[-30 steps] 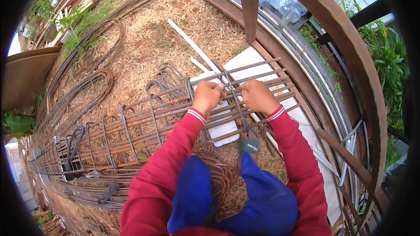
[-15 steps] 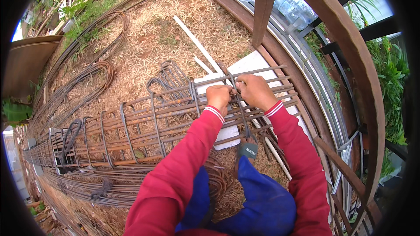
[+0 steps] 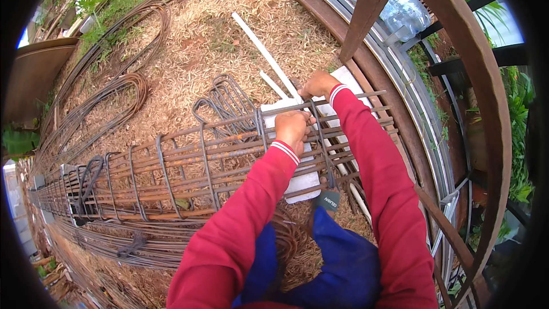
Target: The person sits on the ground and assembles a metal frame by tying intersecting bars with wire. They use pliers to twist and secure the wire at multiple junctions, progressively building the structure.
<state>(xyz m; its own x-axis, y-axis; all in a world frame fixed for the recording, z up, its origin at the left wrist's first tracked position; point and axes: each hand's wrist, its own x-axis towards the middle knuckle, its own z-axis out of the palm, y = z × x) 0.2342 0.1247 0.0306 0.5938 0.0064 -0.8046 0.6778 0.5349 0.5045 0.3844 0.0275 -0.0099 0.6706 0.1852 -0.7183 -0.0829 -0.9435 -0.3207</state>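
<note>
A long rebar cage (image 3: 171,163) of rusty bars and square stirrups stretches from the far left to its right end in front of me. My left hand (image 3: 293,128) is closed among the upper bars, its fingertips against a dark stirrup (image 3: 322,139) near that end. Whatever it grips is hidden by the fingers. Over the far top bar reaches my right hand (image 3: 318,84), fingers bent together near the stirrup's far corner; what they pinch is too small to tell. White boards (image 3: 303,182) show under the bar ends.
Bent stirrups (image 3: 229,100) lie beyond the cage, beside a white strip (image 3: 260,46). Coiled rebar (image 3: 134,88) rests on dry grass at left. A brown metal frame (image 3: 496,114) curves along my right. Below the cage is my shoe (image 3: 327,200).
My right hand has moved away from my left, outward to the far side of the top bar. The left hand stays among the bars. The view has shifted slightly.
</note>
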